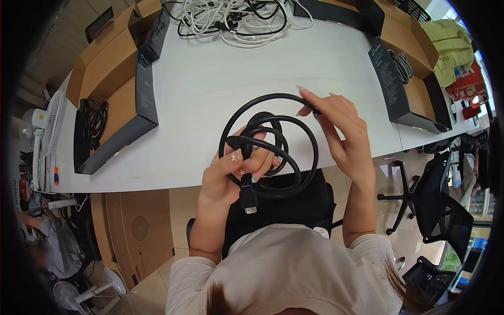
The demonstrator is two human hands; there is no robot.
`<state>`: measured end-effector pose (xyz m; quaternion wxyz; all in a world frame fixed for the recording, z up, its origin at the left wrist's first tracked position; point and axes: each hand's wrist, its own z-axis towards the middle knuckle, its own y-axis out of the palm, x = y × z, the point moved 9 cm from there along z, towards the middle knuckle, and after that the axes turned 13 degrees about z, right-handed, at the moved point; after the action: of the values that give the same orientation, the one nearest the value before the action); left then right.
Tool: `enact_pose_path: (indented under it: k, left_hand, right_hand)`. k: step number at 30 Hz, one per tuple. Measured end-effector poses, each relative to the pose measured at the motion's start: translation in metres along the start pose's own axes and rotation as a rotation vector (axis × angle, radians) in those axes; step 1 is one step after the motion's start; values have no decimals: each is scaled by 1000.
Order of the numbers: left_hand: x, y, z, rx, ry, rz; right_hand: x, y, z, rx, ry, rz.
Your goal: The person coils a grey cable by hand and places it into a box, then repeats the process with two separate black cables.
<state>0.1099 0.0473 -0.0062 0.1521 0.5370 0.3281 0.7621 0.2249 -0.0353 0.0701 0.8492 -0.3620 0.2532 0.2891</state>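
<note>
A thick black HDMI cable (310, 134) hangs in loose loops over the table's front edge. My left hand (231, 168) is closed around the gathered coils, and the cable's plug (249, 197) points down below its fingers with the metal end showing. On the upper right of the outer loop, my right hand (341, 123) pinches the cable between thumb and fingers, its other fingers stretched out. The exact grip there is partly hidden by the hand itself.
Open black boxes flank the white table (210, 73): a left box (144, 100) with a coiled black cable (94, 123), a right box (391, 89) with a grey cable (401, 65). A tangle of white and black cables (236, 21) lies at the back. Another person (58, 241) is at lower left.
</note>
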Motion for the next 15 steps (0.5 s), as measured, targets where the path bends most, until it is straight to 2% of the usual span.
enact_pose_path:
  k: [7,10,12,14,15]
  left_hand:
    - [2,11,4,-47,10,-115]
    - [-7,5,5,-71,-12,-32]
    - [-9,0,3,30,-42,179]
    - [-7,9,3,-41,-59,364]
    - [-11,9,2,-16,-113,357]
  right_hand:
    - [16,14,-9,-64,152,108]
    - [22,13,-10,-59,217,185]
    - [25,13,-11,-29,279,284]
    - [27,11,-12,0,328,330]
    - [27,11,-12,13,354,353]
